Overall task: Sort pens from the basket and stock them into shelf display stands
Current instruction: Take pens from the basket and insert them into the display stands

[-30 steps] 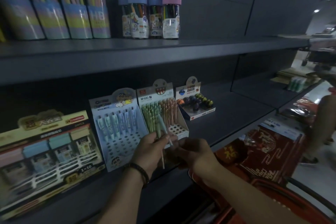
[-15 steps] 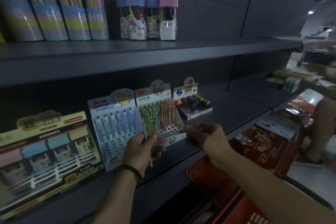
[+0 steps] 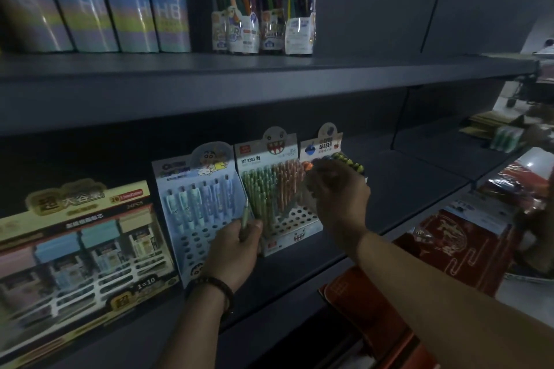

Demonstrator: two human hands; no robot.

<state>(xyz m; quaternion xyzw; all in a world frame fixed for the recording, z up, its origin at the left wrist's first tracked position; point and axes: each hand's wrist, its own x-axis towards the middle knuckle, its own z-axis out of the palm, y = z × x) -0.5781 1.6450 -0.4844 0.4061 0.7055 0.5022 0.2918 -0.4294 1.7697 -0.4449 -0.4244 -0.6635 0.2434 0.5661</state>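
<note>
My left hand (image 3: pixel 232 246) is curled around a green pen (image 3: pixel 245 219), held upright in front of the gap between two stands on the lower shelf (image 3: pixel 404 189). My right hand (image 3: pixel 335 192) reaches up against the right side of the middle stand (image 3: pixel 269 186), fingers bent at its orange pens (image 3: pixel 287 180); I cannot tell whether it holds one. The blue stand (image 3: pixel 195 204) sits just left. A red basket (image 3: pixel 374 323) is below the shelf.
</note>
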